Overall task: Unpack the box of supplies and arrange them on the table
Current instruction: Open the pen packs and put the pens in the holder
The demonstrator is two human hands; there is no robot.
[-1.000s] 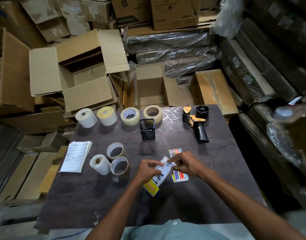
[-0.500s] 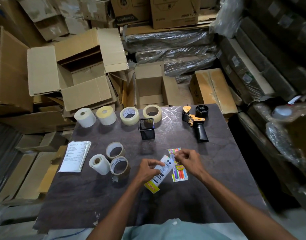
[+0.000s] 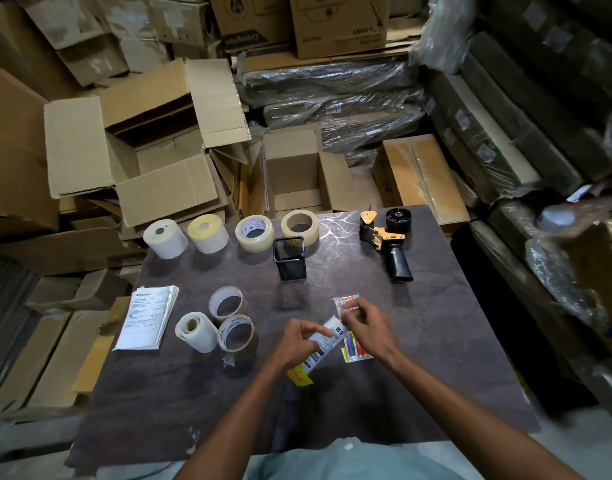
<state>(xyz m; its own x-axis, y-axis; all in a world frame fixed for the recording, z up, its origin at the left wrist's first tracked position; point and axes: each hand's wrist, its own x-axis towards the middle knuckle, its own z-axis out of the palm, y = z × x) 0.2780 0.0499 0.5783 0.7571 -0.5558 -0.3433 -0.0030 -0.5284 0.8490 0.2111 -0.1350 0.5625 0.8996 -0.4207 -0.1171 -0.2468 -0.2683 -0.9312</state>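
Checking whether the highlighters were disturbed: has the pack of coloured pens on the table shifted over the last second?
No. The pen pack lies at the same spot and angle below the mesh pen cup; only the right hand moved over it.

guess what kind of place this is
Probably a warehouse or packing storeroom: stacked cardboard boxes crowd the walls, plastic-wrapped bundles lie behind the table, and on it are tape rolls and a tape gun.

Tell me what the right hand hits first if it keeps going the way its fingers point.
The right hand points left, toward the left hand; it would probably meet those fingers and the white packet they hold first, though depth is unclear.
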